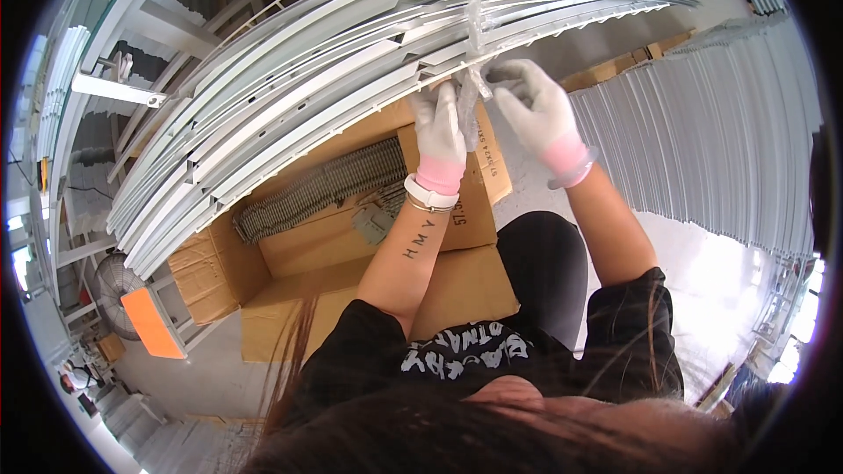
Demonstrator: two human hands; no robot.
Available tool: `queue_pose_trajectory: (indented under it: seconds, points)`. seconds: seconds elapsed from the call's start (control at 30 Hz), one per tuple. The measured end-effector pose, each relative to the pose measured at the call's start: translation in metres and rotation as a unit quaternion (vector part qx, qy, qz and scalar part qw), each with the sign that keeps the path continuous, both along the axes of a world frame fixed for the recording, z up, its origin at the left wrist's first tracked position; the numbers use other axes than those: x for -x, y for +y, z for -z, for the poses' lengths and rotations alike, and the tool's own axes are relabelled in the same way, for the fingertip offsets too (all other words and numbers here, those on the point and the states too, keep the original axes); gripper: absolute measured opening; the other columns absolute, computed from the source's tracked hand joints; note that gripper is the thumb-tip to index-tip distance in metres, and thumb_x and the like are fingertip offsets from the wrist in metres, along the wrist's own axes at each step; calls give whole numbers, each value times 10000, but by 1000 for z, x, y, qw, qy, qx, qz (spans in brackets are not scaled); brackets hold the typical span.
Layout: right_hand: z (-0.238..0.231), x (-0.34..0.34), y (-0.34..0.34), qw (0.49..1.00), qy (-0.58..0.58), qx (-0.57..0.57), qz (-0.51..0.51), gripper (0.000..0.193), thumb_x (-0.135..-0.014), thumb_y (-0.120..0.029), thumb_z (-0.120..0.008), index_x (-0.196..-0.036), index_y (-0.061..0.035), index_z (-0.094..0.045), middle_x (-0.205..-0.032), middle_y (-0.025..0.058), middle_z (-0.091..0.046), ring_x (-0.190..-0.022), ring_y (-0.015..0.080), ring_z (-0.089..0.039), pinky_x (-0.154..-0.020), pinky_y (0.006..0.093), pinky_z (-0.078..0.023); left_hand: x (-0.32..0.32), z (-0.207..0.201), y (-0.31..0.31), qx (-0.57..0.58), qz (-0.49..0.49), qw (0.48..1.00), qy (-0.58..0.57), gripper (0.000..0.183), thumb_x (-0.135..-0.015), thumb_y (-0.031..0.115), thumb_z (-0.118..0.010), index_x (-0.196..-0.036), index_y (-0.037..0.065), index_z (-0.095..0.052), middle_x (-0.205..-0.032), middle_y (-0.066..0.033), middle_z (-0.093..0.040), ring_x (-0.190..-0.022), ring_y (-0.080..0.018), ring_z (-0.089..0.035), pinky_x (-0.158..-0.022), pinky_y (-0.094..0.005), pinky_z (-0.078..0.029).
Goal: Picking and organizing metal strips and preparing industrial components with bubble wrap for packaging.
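A thick bundle of long white metal strips [303,92] curves across the upper part of the view. Clear plastic wrap [475,31] runs round it, beside a pale upright bar, and twists into loose tails under the near edge. My left hand [439,127], in a white glove with a pink cuff, is closed on the wrap just below the bundle; its fingertips are partly hidden at the edge. On the other side of the tails, my right hand [536,110], gloved alike, bends its fingers and thumb in a pinch at the twisted wrap.
Below the bundle stands an open cardboard box [307,250] holding rows of small grey metal parts [325,184]. Stacked white strips [702,114] fill the right side. At left are a metal rack [118,92], a floor fan [116,294] and an orange panel [154,323].
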State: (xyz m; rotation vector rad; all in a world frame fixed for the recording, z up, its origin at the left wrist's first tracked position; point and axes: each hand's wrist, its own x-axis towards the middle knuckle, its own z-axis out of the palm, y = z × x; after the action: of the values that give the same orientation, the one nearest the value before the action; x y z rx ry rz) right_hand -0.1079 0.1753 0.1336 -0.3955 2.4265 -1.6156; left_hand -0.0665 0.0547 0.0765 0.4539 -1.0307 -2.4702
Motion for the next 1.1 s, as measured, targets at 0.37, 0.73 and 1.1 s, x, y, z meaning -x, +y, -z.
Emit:
queue_pose_trajectory:
  seconds: [0.37, 0.73, 1.1]
  points:
    - [34, 14, -12, 985, 41, 83, -149, 345, -855, -4, -649, -1200, -12, -633, -1084, 48, -577, -926, 103, -571, -824, 263, -495, -18, 25, -31, 309, 92, 943, -80, 127, -978, 80, -605, -1074, -1, -629, -1000, -64, -642, -817, -114, -610, -747, -268, -512]
    - [43, 14, -1, 957, -174, 168, -160, 241, -1020, -109, -520, -1219, 12, -582, -928, 1, -561, -784, 63, -515, -726, 232, -466, -35, -32, -38, 207, 168, 956, -119, 256, -930, 84, -634, -1161, -23, -610, -971, -46, -629, -837, -103, -588, -764, -287, -501]
    - [5, -12, 17, 995, 42, -24, -93, 169, -983, -128, -564, -1076, -31, -666, -900, 114, -664, -786, 199, -636, -727, 306, -507, -43, 0, -33, 294, 91, 949, -73, 278, -949, 117, -662, -1190, -19, -629, -969, -29, -665, -834, -52, -573, -753, -232, -491]
